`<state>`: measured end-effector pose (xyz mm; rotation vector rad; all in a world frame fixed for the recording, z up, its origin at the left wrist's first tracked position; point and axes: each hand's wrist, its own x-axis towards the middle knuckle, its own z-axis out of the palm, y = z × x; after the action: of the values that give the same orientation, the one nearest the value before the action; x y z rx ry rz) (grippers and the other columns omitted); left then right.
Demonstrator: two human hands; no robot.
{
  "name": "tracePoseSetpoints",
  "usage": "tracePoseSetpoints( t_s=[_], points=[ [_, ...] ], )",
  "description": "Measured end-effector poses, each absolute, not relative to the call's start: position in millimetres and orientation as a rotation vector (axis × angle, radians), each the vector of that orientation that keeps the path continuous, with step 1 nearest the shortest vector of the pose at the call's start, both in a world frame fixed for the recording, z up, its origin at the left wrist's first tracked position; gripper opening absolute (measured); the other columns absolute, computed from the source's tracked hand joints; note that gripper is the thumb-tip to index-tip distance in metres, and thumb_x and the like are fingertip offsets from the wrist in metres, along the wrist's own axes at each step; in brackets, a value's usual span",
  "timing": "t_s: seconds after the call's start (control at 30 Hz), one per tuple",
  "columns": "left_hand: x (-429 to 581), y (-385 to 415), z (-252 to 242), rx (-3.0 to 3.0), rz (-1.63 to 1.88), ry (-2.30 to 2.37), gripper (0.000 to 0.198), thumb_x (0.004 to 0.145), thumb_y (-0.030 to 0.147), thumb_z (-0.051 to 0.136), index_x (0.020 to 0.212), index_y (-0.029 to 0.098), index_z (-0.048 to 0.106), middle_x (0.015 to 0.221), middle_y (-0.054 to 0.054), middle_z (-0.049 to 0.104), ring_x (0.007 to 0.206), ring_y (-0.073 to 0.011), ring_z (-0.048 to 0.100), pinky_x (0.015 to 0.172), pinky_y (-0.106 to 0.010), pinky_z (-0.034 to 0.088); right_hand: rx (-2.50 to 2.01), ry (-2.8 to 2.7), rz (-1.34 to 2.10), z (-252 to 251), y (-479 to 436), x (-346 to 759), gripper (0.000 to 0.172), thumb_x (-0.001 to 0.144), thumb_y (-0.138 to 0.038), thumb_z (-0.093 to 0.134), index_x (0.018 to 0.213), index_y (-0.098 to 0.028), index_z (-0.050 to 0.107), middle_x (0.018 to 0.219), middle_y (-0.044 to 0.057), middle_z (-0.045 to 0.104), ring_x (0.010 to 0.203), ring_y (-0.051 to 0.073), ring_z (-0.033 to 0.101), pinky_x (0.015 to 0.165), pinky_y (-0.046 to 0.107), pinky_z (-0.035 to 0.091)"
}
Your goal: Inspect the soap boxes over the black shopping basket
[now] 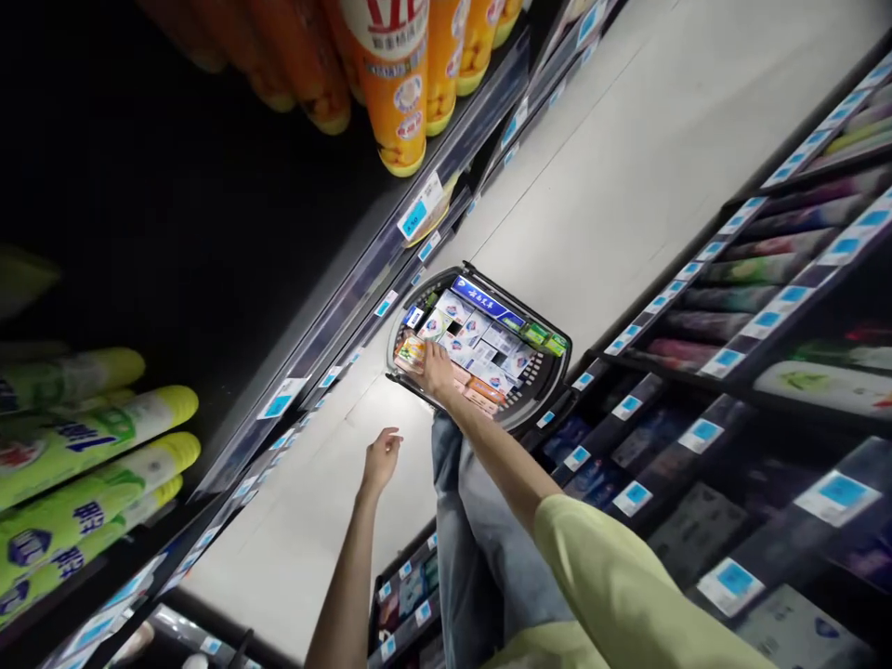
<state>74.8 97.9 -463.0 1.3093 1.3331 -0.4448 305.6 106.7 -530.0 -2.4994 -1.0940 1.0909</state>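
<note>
A black basket [519, 418] sits tilted in view near my legs, filled with rows of small white packs [472, 327] that look like boxed soap. My right hand [438, 369] reaches down inside it, fingers closed over the end of a small orange-and-green box [411, 350] at the left side. My thumb there is mostly hidden. Orange packs [486, 390] lie below that hand, and a long blue box [480, 297] runs along the far side. My left hand [382, 460] hangs in the air left of the basket, empty, its fingers loosely bent and apart.
A shelf edge with price tags [422, 209] runs close along the left, with orange bottles [394, 84] above and green bottles [90, 502] lower down. Shelves of packaged goods [753, 271] line the right. The pale aisle floor [627, 121] stretches between them.
</note>
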Motion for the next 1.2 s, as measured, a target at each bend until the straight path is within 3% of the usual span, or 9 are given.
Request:
tracePoseSetpoints(
  t_s=[0.27, 0.53, 0.77, 0.9, 1.03, 1.13, 1.2],
  points=[
    [82.7, 14.4, -463.8, 1.278, -0.678, 1.134, 0.028, 0.089, 0.021, 0.049, 0.11, 0.018, 0.066, 0.098, -0.009, 0.077, 0.09, -0.0201, 0.072, 0.086, -0.031, 0.054, -2.549, -1.237, 1.177, -548.0, 118.8, 309.2, 0.064, 0.083, -0.006, 0.059, 0.142, -0.009, 0.034, 0.136, 0.022, 0.049, 0.127, 0.036, 0.042, 0.103, 0.048, 0.041],
    [104.2, 29.4, -458.9, 1.317, -0.62, 1.086, 0.03, 0.089, 0.019, 0.049, 0.113, 0.018, 0.067, 0.101, -0.01, 0.076, 0.089, -0.0196, 0.071, 0.086, -0.029, 0.052, -2.619, -1.094, 1.326, -522.7, 34.1, 332.6, 0.054, 0.084, -0.035, 0.07, 0.126, -0.013, 0.045, 0.127, 0.019, 0.054, 0.118, 0.034, 0.05, 0.097, 0.044, 0.044],
    [102.7, 91.9, -465.2, 1.284, -0.451, 1.198, 0.028, 0.088, 0.022, 0.049, 0.112, 0.019, 0.065, 0.1, -0.008, 0.076, 0.089, -0.019, 0.07, 0.091, -0.032, 0.051, -2.623, -0.971, 1.557, -494.9, -61.7, 345.2, 0.067, 0.07, -0.025, 0.077, 0.131, -0.016, 0.051, 0.127, 0.016, 0.06, 0.115, 0.031, 0.058, 0.089, 0.034, 0.046],
    [91.8, 100.5, -469.2, 1.174, -0.387, 1.248, 0.027, 0.085, 0.03, 0.058, 0.109, 0.02, 0.064, 0.099, -0.008, 0.075, 0.094, -0.0205, 0.07, 0.099, -0.037, 0.049, -2.53, -0.97, 1.656, -484.0, -83.2, 339.5, 0.055, 0.068, -0.028, 0.078, 0.119, -0.017, 0.06, 0.115, 0.014, 0.066, 0.102, 0.029, 0.063, 0.081, 0.031, 0.047],
    [81.9, 80.9, -470.2, 0.956, -0.364, 1.28, 0.05, 0.082, 0.046, 0.066, 0.123, 0.018, 0.057, 0.121, -0.016, 0.07, 0.111, -0.0254, 0.067, 0.097, -0.041, 0.052, -2.304, -1.003, 1.74, -476.1, -72.6, 317.7, 0.035, 0.072, -0.033, 0.075, 0.102, -0.019, 0.064, 0.086, 0.004, 0.069, 0.076, 0.021, 0.064, 0.067, 0.026, 0.045],
    [81.0, 58.4, -466.9, 0.793, -0.346, 1.268, 0.062, 0.085, 0.052, 0.063, 0.135, 0.02, 0.049, 0.142, -0.02, 0.057, 0.125, -0.0269, 0.061, 0.093, -0.039, 0.055, -2.096, -1.07, 1.725, -472.3, -49.4, 291.2, 0.038, 0.07, -0.035, 0.078, 0.102, -0.018, 0.065, 0.092, 0.003, 0.067, 0.078, 0.019, 0.063, 0.069, 0.025, 0.047],
    [84.0, 45.4, -463.2, 0.692, -0.305, 1.263, 0.064, 0.085, 0.052, 0.064, 0.139, 0.022, 0.046, 0.145, -0.017, 0.054, 0.127, -0.0264, 0.059, 0.093, -0.037, 0.055, -1.981, -1.124, 1.69, -471.1, -31.0, 270.4, 0.042, 0.068, -0.035, 0.08, 0.104, -0.018, 0.065, 0.103, 0.004, 0.066, 0.086, 0.019, 0.063, 0.075, 0.025, 0.048]
  ],
)
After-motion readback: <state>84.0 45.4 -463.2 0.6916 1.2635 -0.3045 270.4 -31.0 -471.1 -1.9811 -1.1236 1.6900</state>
